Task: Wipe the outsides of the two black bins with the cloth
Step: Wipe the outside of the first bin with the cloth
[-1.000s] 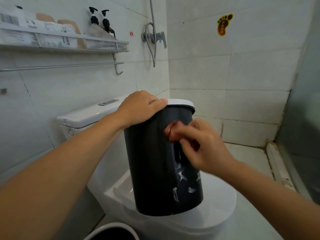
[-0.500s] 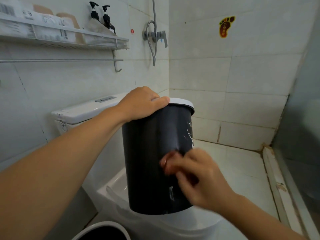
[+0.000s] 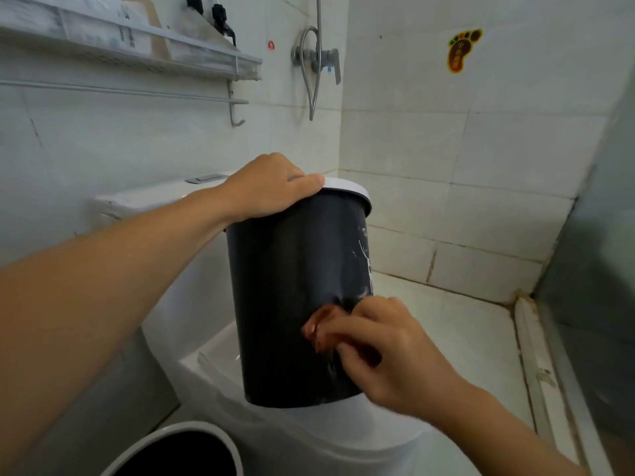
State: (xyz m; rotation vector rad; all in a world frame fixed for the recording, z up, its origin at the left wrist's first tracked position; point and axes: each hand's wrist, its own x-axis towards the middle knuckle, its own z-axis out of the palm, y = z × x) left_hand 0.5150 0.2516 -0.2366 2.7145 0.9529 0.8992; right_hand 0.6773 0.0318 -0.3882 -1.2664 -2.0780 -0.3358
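Black bin (image 3: 292, 297) on toilet (image 3: 309, 438); right hand (image 3: 388, 352) presses cloth (image 3: 321, 326).

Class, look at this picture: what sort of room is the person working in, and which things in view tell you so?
Most likely a small home bathroom. A white toilet with its cistern stands below, a shower tap with hose is fixed to the tiled wall, and a shelf carries pump bottles.

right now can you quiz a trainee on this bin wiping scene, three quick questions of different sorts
1. True or false: the left hand grips the white rim of the black bin.
2. What does the right hand press on the bin's side?
3. The bin stands on: A) the floor B) the toilet C) the shelf

Key: 1 true; 2 the reddish cloth; 3 B
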